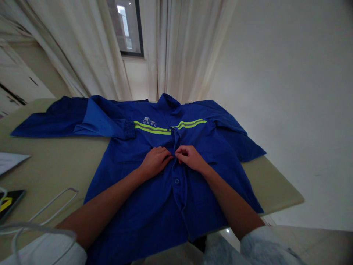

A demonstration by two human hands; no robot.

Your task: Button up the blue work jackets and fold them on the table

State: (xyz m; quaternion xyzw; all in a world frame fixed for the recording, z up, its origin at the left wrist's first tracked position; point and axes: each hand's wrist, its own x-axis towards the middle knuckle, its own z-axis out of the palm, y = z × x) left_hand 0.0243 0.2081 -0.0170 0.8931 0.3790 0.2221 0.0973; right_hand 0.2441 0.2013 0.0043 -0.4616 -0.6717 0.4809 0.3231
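A blue work jacket (132, 206) lies spread front up, its collar at the far side and its lower hem hanging near me. Yellow-green reflective strips cross the chest, with white printing above the left one. My left hand (157, 161) and my right hand (190, 156) meet at the front placket around mid-chest. Both have fingers pinched together on the placket edges, the fingertips nearly touching. Whatever small part lies between them is hidden by the fingers. Below the hands a round button (177, 181) shows on the placket.
The jacket rests on a beige table (278, 184). At the left are a white paper (11, 161), a dark flat object with a yellow mark (13, 200) and a looped white cable (52, 200). Curtains (190, 48) and a window stand behind; a white wall is at right.
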